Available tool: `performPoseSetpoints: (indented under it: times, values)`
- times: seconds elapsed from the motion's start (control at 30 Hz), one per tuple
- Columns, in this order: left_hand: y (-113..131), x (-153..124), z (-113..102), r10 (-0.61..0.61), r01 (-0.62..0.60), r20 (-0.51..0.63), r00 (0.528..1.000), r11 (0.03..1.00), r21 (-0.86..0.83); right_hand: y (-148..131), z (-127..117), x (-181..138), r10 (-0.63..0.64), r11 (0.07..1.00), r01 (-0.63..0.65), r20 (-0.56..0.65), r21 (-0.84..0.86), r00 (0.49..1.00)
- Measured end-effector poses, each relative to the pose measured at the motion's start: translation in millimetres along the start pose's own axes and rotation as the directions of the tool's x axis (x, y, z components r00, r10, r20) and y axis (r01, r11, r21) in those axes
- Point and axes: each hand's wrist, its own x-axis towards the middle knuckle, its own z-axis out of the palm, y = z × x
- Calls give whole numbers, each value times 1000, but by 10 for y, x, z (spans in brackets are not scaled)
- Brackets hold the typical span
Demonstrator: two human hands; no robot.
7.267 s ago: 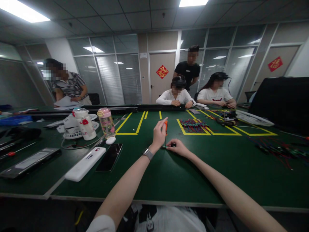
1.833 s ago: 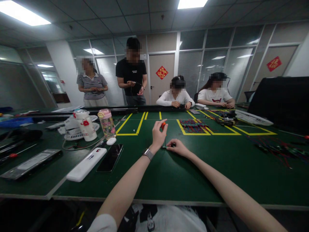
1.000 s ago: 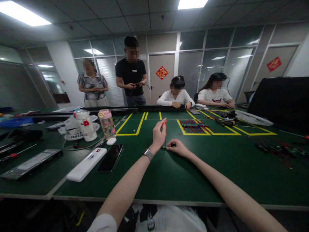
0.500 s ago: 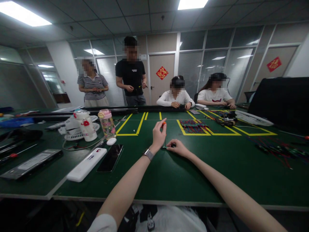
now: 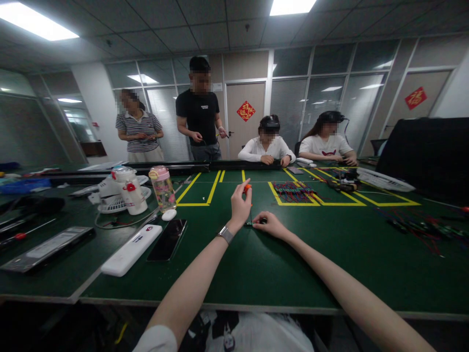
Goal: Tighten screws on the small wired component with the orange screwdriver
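Observation:
My left hand (image 5: 240, 204) is closed around an orange-topped screwdriver (image 5: 248, 187) held upright, its thin shaft pointing down. The shaft's lower end meets a small green circuit board (image 5: 248, 224) lying on the green table. From the other side, the fingertips of my right hand (image 5: 271, 226) pinch the board's right edge. Something small and dark shows by the right hand's curled fingers; I cannot make out what it is.
Left stand a white bottle (image 5: 132, 195), a pink-lidded bottle (image 5: 162, 188), a phone (image 5: 167, 239) and a white oblong case (image 5: 132, 250). Wired boards (image 5: 295, 192) lie inside yellow tape, others (image 5: 427, 230) at the right. Several people are across the table (image 5: 227, 274).
My left fingers have shifted slightly around the screwdriver's top, exposing a bit more orange. My right hand and the board stay put. Across the table, a standing person's hands have moved.

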Motion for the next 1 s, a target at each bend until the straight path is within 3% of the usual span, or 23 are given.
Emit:
performPoseSetpoints:
  times: [0.13, 0.4, 0.63, 0.87, 1.0]
  values:
    - [32, -1, -19, 8, -7, -16, 1000, 998, 68, -8, -2, -1, -4, 1000, 4, -1, -2, 1000]
    - [11, 1, -14, 5, -3, 31, 1000, 999, -51, -39, -11, -10, 5, 1000, -5, -2, -7, 1000]
    - [49, -1, -20, 6, -6, -1, 1000, 998, 57, -19, -6, -4, 7, 1000, -7, -5, -8, 1000]
    - [33, 5, -14, 13, -11, 56, 998, 999, -30, -52, -16, -9, 12, 1000, -12, 5, -13, 1000]
    - [27, 2, -6, 8, -8, 26, 1000, 1000, 11, -36, -7, -5, 7, 1000, -7, -2, -15, 1000]
